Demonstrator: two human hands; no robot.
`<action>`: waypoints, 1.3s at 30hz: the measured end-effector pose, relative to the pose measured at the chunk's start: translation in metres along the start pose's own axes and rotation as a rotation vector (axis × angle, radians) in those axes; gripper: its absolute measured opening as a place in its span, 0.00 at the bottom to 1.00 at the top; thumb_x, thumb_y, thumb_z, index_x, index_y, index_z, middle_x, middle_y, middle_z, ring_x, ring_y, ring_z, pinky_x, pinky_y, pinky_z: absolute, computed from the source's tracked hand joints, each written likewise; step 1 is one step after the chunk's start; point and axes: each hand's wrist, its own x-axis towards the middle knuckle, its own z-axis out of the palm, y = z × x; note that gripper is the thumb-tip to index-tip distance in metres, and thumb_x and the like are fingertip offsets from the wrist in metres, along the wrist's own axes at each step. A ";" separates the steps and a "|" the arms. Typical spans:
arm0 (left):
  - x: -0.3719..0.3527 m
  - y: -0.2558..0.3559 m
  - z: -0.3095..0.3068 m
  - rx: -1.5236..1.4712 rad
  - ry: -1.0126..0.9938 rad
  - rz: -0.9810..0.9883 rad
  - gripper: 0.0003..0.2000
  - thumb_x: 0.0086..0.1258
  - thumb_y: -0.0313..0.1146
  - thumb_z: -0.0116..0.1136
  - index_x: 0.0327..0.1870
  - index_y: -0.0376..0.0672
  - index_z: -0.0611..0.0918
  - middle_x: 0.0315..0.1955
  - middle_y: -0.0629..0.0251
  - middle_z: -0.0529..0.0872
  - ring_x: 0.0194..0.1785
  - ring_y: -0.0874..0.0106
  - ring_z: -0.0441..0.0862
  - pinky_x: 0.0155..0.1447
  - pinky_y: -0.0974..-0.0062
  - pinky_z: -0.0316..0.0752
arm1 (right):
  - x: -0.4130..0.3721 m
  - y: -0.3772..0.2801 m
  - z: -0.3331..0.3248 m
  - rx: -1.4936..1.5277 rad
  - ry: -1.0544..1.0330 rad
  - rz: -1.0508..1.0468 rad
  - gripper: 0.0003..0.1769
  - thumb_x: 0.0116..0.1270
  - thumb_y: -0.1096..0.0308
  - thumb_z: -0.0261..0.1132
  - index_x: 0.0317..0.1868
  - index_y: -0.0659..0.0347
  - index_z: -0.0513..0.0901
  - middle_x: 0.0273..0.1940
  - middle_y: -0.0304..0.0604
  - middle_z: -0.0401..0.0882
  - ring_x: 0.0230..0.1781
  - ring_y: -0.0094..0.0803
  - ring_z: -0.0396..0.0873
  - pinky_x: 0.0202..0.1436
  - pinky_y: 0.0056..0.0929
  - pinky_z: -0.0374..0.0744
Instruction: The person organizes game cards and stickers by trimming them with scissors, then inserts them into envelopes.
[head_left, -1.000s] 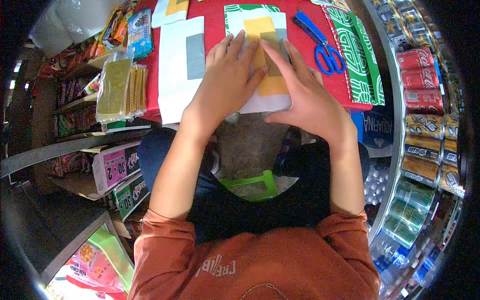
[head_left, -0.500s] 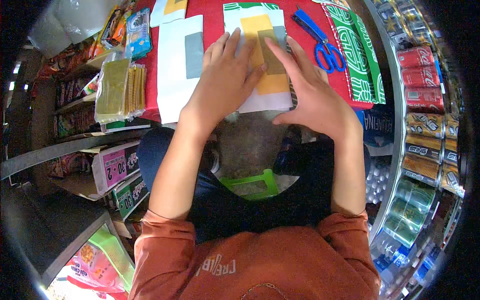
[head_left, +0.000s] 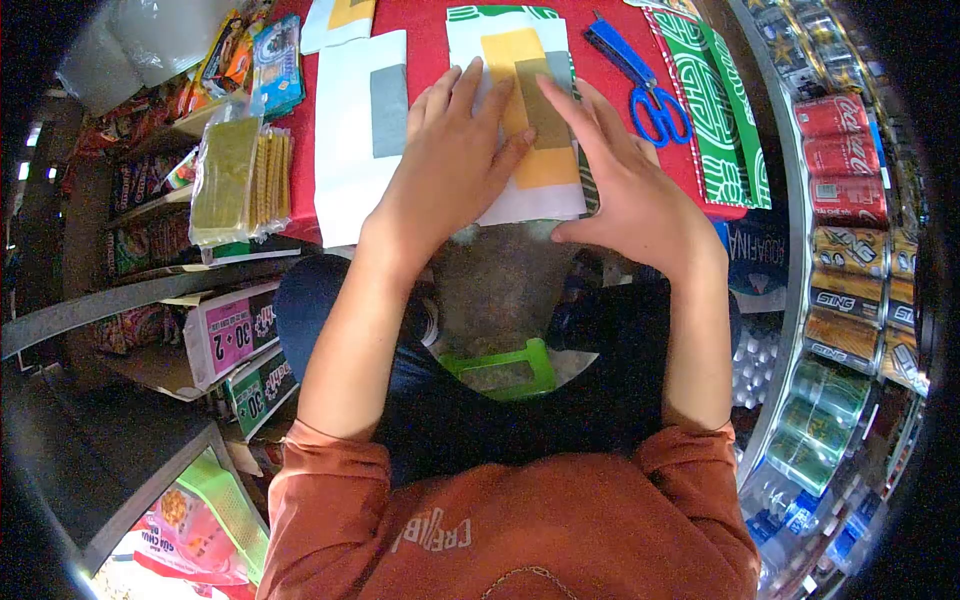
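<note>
My left hand (head_left: 447, 165) lies flat, fingers stretched, over the left side of a white sheet (head_left: 552, 203) that bears a yellow-orange patch (head_left: 512, 45) overlapped by a brown one. Along the right edge of that sheet is my right hand (head_left: 640, 190), its fingers apart and the thumb spread toward me. Green patterned paper peeks out from under the sheet. To the left, partly under my left wrist, rests another white sheet (head_left: 345, 160) with a grey rectangle (head_left: 389, 110).
A red-topped table (head_left: 430, 45) carries the sheets. Blue-handled scissors (head_left: 660, 115) and a green patterned strip (head_left: 718, 120) lie on the right. Packaged goods (head_left: 225, 180) stand at the left edge; shelved drink cans (head_left: 840, 155) line the right. A green plastic stool (head_left: 540, 365) shows below.
My right hand has shifted very slightly right, its thumb tip a little farther from the sheet's near corner. My left hand and the sheets stay almost the same.
</note>
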 end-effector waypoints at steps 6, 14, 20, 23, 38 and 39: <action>0.000 0.002 -0.002 0.016 -0.058 -0.021 0.31 0.79 0.47 0.57 0.75 0.35 0.70 0.73 0.38 0.70 0.78 0.41 0.63 0.82 0.50 0.57 | -0.001 0.000 0.000 -0.013 -0.005 -0.006 0.72 0.44 0.68 0.85 0.86 0.40 0.49 0.82 0.62 0.51 0.82 0.62 0.55 0.81 0.56 0.63; -0.001 0.002 0.001 0.030 -0.038 -0.013 0.30 0.80 0.48 0.56 0.73 0.34 0.72 0.73 0.37 0.70 0.78 0.41 0.63 0.81 0.49 0.56 | -0.002 0.003 0.003 -0.050 0.010 -0.042 0.71 0.46 0.62 0.85 0.86 0.44 0.49 0.79 0.72 0.56 0.81 0.62 0.58 0.77 0.58 0.65; -0.001 0.001 0.005 0.001 0.006 -0.002 0.29 0.80 0.48 0.54 0.71 0.34 0.75 0.71 0.35 0.72 0.76 0.41 0.65 0.78 0.46 0.58 | -0.002 0.005 0.003 -0.052 0.005 -0.051 0.70 0.46 0.61 0.85 0.86 0.48 0.49 0.80 0.70 0.55 0.81 0.62 0.59 0.77 0.58 0.65; -0.001 0.001 0.005 0.007 0.012 0.009 0.29 0.80 0.48 0.54 0.71 0.33 0.75 0.71 0.36 0.72 0.77 0.41 0.65 0.78 0.46 0.59 | -0.002 0.006 0.003 -0.060 0.011 -0.049 0.71 0.45 0.61 0.85 0.86 0.49 0.50 0.81 0.66 0.53 0.82 0.60 0.56 0.79 0.57 0.63; 0.001 0.005 0.004 0.006 -0.041 0.032 0.28 0.81 0.44 0.53 0.74 0.33 0.71 0.74 0.38 0.69 0.79 0.43 0.62 0.84 0.51 0.54 | -0.002 0.009 0.013 -0.184 -0.002 -0.051 0.73 0.43 0.47 0.85 0.85 0.56 0.53 0.84 0.59 0.51 0.85 0.52 0.51 0.83 0.52 0.56; 0.001 0.005 0.004 0.005 -0.041 0.033 0.28 0.81 0.44 0.53 0.74 0.33 0.71 0.74 0.38 0.69 0.79 0.44 0.62 0.84 0.52 0.54 | -0.002 0.008 0.013 -0.186 -0.003 -0.051 0.73 0.43 0.47 0.85 0.85 0.56 0.53 0.84 0.59 0.51 0.85 0.52 0.51 0.83 0.52 0.56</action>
